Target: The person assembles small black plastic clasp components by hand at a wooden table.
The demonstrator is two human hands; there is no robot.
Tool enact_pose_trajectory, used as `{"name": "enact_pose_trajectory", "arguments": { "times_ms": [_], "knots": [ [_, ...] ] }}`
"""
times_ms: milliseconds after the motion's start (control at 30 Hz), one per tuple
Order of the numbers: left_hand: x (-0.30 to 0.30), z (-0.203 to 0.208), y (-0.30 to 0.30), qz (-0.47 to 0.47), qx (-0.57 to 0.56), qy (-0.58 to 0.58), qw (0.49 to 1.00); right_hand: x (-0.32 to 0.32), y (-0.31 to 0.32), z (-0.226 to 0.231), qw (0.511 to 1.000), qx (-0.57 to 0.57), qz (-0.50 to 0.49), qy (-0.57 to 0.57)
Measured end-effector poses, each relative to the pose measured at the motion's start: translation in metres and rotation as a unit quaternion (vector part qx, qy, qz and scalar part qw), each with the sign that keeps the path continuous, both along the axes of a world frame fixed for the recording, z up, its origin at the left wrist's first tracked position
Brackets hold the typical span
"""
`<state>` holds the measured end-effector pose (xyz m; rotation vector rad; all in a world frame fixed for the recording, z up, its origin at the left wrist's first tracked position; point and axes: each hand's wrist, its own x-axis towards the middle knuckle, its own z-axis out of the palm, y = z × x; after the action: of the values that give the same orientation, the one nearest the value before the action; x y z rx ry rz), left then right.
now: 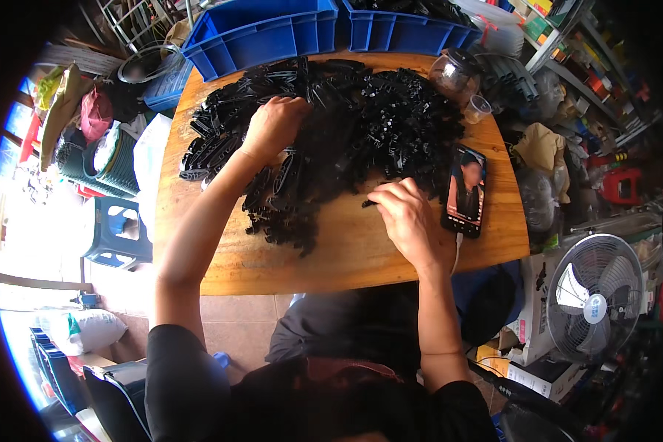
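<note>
A wide heap of black plastic parts (331, 140) covers the far half of a wooden table (258, 272). Longer, curved pieces (206, 151) lie on its left side, and small clip-like pieces (412, 110) on its right. My left hand (272, 127) is over the left part of the heap, its fingers bent together and reaching down at the pieces; what they grip is hidden. Near the heap's front edge, my right hand (405, 221) is closed in a pinch on a small black plastic part (368, 203) just above the wood.
Two blue bins (265, 40) (412, 31) stand behind the heap. At the table's right lies a phone (464, 191) with a cable, beyond it a clear cup (477, 108) and a round glass pot (455, 74). A fan (595, 298) stands right; a stool (114, 228) left.
</note>
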<state>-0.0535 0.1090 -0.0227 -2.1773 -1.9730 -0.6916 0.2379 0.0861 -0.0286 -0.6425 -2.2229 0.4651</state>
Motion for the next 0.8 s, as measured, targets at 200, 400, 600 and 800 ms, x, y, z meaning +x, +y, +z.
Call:
{"name": "enact_pose_trajectory", "arguments": {
  "times_ms": [200, 400, 600, 800],
  "knots": [
    [0.018, -0.005, -0.016, -0.020, 0.013, -0.042, 0.999, 0.014, -0.011, -0.002, 0.758, -0.566, 0.080, 0.315],
    [0.015, -0.013, -0.008, -0.011, 0.000, -0.128, 0.992, 0.018, -0.014, -0.005, 0.627, -0.658, 0.178, 0.377],
    [0.016, -0.001, -0.031, -0.001, 0.021, -0.357, 0.934, 0.004, -0.027, 0.007, 0.711, -0.607, 0.117, 0.335],
    [0.080, 0.026, -0.079, -0.117, -0.197, -0.759, 0.609, -0.015, -0.031, 0.019, 0.868, -0.395, 0.049, 0.298]
  ]
}}
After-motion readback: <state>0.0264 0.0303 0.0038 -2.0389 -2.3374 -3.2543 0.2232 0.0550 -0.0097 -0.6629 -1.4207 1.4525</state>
